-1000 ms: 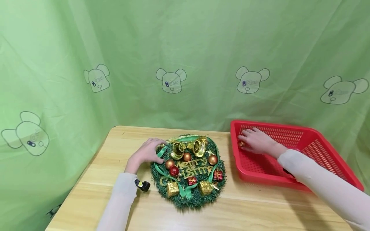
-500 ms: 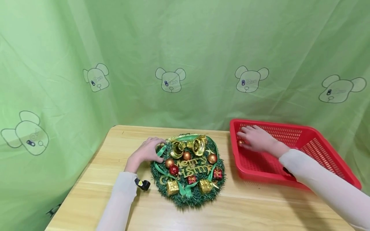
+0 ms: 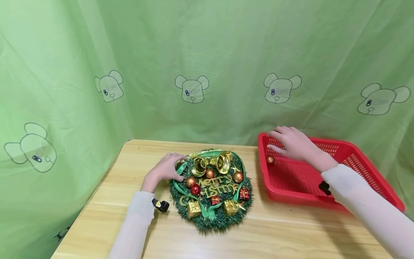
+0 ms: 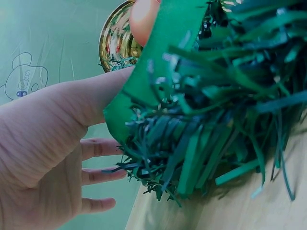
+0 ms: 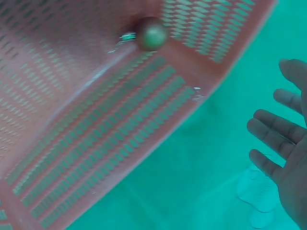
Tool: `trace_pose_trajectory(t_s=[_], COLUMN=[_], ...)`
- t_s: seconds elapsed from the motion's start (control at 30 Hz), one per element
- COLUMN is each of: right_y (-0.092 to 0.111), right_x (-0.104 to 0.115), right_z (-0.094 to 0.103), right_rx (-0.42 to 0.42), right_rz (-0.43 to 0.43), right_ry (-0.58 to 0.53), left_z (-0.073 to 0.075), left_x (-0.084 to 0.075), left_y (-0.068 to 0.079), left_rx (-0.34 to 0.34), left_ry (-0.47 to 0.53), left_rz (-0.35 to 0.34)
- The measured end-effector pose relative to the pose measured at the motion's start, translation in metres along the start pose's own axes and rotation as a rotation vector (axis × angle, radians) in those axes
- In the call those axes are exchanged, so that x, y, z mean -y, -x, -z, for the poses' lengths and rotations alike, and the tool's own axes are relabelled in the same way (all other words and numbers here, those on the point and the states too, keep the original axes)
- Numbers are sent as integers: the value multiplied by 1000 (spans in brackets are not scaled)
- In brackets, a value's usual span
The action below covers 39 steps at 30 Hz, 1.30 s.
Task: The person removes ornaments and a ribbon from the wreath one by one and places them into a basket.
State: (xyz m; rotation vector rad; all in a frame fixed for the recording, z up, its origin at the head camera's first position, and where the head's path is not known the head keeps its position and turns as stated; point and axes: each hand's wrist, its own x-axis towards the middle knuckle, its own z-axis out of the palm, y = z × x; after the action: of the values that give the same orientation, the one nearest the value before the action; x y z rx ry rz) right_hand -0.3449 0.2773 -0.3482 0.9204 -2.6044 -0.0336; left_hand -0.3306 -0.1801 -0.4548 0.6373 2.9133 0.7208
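A green Christmas wreath (image 3: 226,220) lies on the table, with gold bells (image 3: 222,164), baubles, small gift boxes and gold lettering on it. My left hand (image 3: 165,168) holds its left edge, the thumb on the front and the fingers round the outer side. In the left wrist view, green ribbon and tinsel hide the fingertips. Over the far left part of the red basket (image 3: 284,196), my right hand (image 3: 292,142) is raised with spread fingers and nothing in it. A copper-coloured bauble (image 3: 270,160) sits in the basket's far left corner, below that hand.
The wooden table (image 3: 110,201) has its far edge close to a green curtain (image 3: 226,118) printed with bear heads. The basket's slotted walls rise at the right, close to the wreath's right side. A black wrist strap piece (image 3: 160,205) sticks out beside the left sleeve.
My right hand has let go of the bauble, leaving it in the basket's corner, and has risen up and slightly right. The left hand and wreath have stayed in place.
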Motion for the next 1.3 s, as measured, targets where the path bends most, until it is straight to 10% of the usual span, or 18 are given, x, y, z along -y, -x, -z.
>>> trace_pose_trajectory(t_s=[0.57, 1.3], right_y=[-30, -75], right_x=[77, 163], right_z=[53, 39], right_rx=[-108, -124], right_rz=[14, 318], right_ry=[-289, -407], left_z=[-1, -1], left_x=[1, 0], left_y=[-1, -1], left_rx=[4, -1], left_ry=[4, 12], left_rz=[13, 11])
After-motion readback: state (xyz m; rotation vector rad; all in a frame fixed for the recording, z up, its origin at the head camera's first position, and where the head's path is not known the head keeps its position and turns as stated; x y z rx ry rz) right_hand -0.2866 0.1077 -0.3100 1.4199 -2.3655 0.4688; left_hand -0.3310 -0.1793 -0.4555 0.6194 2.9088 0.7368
